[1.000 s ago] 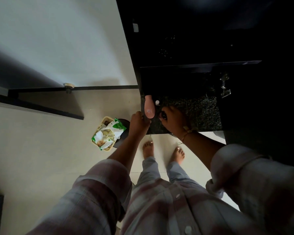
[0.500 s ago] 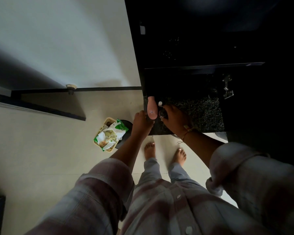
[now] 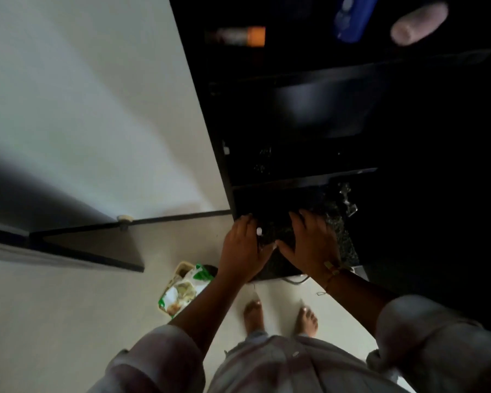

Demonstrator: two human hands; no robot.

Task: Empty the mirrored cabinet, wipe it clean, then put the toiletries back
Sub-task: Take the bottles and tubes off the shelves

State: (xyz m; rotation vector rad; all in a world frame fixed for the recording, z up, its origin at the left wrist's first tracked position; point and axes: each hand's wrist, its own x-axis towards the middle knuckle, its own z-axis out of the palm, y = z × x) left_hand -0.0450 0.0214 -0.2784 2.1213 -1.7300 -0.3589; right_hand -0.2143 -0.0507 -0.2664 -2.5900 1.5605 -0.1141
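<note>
The mirrored cabinet (image 3: 295, 80) is dark, with its shelves seen from below. In its upper part lie an orange-capped tube (image 3: 238, 36), a blue item (image 3: 352, 18) and a pale pink bottle (image 3: 420, 22), all blurred. Below it is a dark speckled counter (image 3: 343, 239). My left hand (image 3: 243, 251) reaches over the counter's left edge with fingers stretched forward. My right hand (image 3: 309, 245) lies beside it with fingers spread and the thumb pointing at the left hand. A small white cap (image 3: 259, 230) shows between the two hands. What lies under the palms is hidden.
A small bin with a green and white packet (image 3: 182, 290) stands on the pale floor left of my bare feet (image 3: 254, 316). A white wall (image 3: 97, 109) fills the left, with a dark ledge (image 3: 82, 248) and a round knob (image 3: 124, 218). A tap (image 3: 347, 199) glints behind the counter.
The pink bottle my left hand held upright is no longer in it. Both hands now lie flatter over the counter. The camera has tilted up, showing the upper shelves.
</note>
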